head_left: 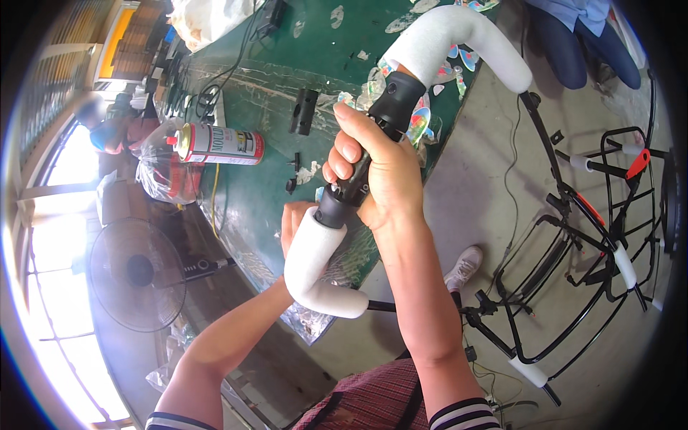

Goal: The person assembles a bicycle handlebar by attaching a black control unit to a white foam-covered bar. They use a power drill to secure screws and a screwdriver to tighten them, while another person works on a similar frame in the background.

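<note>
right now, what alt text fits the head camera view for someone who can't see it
A person's right grip is closed around the black middle of a white foam-covered handle, the left grip partly hidden behind its lower sleeve. A green table holding a can lies beyond; a black metal frame is at right.

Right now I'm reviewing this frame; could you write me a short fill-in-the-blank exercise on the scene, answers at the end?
1. The right hand is wrapped around the curved bar, whose gripped middle is coloured ____.
2. The foam on either side of that grip is coloured ____.
3. The top of the table is coloured ____.
4. The fan is on the person's ____ side.

Missing words: black; white; green; left.
</note>
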{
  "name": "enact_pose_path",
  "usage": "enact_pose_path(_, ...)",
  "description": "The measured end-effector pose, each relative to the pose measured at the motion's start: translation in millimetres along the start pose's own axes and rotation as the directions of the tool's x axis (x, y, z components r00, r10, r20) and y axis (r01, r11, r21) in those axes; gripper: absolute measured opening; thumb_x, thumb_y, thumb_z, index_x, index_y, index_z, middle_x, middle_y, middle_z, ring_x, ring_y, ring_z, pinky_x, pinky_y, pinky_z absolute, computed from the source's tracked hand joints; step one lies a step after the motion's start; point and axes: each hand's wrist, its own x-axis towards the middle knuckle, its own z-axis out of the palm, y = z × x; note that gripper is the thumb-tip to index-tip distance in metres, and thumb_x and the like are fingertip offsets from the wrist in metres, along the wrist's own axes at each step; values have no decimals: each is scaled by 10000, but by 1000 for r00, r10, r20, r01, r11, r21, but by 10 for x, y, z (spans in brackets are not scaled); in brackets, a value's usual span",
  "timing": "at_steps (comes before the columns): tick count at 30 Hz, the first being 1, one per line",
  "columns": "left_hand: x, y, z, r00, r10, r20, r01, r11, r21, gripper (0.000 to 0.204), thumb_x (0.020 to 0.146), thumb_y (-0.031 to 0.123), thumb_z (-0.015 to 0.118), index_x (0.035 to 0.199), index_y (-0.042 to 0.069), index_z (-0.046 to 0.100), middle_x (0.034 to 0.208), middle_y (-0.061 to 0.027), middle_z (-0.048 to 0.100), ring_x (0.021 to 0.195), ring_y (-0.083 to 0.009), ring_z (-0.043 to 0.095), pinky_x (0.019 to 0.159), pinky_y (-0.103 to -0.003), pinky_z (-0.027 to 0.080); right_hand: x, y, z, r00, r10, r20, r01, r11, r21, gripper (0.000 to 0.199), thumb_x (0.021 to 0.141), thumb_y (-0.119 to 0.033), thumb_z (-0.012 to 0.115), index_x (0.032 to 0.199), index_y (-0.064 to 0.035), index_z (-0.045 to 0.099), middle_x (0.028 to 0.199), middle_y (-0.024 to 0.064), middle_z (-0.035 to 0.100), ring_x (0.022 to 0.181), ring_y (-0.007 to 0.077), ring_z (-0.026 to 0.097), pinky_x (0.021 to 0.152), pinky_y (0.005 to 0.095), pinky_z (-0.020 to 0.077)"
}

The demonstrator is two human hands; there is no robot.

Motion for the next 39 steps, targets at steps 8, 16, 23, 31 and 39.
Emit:
enact_pose_path(8, -65, -166, 10, 990, -133, 55, 137, 987, -80, 353, 721, 67, 732, 1027, 64, 556, 1012, -92, 515, 927, -262, 550, 812, -345, 455, 22, -1, -168, 981, -5, 196, 8, 1000, -13, 229, 896, -253, 679, 946, -55, 574, 722, 31, 572, 668, 167, 591, 694, 347, 487)
enact_pose_path(16, -34, -103, 16, 994, -108, 32, 108, 994, 7, 364, 669, 46, 754, 982, 74, 568, 975, -94, 522, 905, -274, 562, 782, -355, 465, -115, 33, -581, 914, -39, 404, 38, 999, 11, 676, 921, -277, 641, 1434, 26, 323, 1335, 229, 514, 1199, 352, 549, 1031, 475, 439)
enact_pose_path(23, -96, -212, 6, 986, -154, 65, 143, 978, 149, 395, 640, 49, 759, 980, 71, 558, 962, -108, 528, 890, -289, 570, 760, -369, 473, -64, 72, -668, 881, -35, 471, 25, 999, 28, 653, 924, -232, 637, 1444, 2, 318, 1316, 214, 531, 1203, 346, 555, 1019, 461, 457)
enact_pose_path(31, -77, -208, 33, 995, -92, 42, 87, 990, 112, 431, 630, 62, 772, 999, 72, 548, 960, -114, 526, 874, -300, 575, 749, -386, 484, -8, 120, -668, 836, -52, 546, -32, 989, 143, 650, 922, -227, 640, 1445, -9, 320, 1314, 198, 536, 1211, 319, 553, 1038, 457, 447)
enact_pose_path(39, -112, -277, 11, 988, -133, 82, 131, 991, 32, 434, 659, 102, 782, 1017, 62, 540, 974, -117, 518, 897, -297, 563, 750, -386, 481, -26, 187, -613, 858, -58, 511, -79, 967, 242, 634, 967, -230, 560, 1473, 8, 262, 1335, 208, 512, 1197, 325, 559, 1052, 475, 427)
